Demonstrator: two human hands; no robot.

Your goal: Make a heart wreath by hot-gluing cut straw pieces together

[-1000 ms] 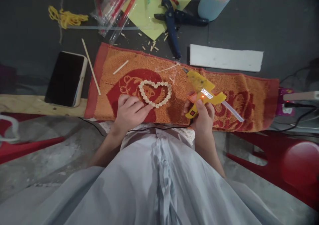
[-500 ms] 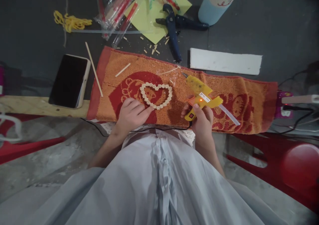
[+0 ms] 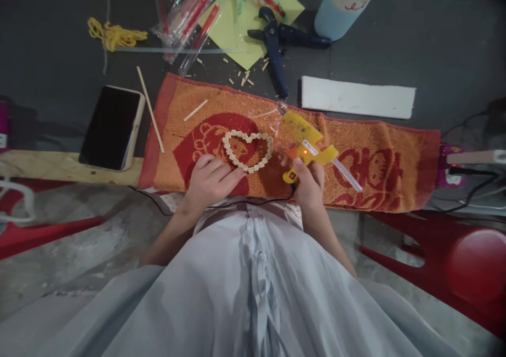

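Note:
On an orange and red towel (image 3: 367, 141) lies a small heart outline (image 3: 249, 139) made of short pale wooden pieces. The fingers of my left hand (image 3: 214, 180) are curled together at its lower left, the fingertips touching its lower edge; what they pinch underneath is hidden. To the right of the heart, my right hand (image 3: 310, 183) grips a yellow glue gun (image 3: 302, 127) by its handle. A clear glue stick (image 3: 347, 174) sticks out of the gun's back, and an orange light glows on its side. The nozzle points up and left, above the towel near its far edge.
A phone (image 3: 113, 127) and a thin wooden stick (image 3: 150, 109) lie left of the towel. Behind it are dark blue cutters (image 3: 272, 48), scattered stick bits, plastic packets (image 3: 185, 19), a white strip (image 3: 358, 97) and a light blue bottle (image 3: 342, 9). The gun's black cord (image 3: 253, 203) runs along the front.
My right hand has moved left with the glue gun, bringing it closer to the heart. My left hand and the heart have stayed almost in place.

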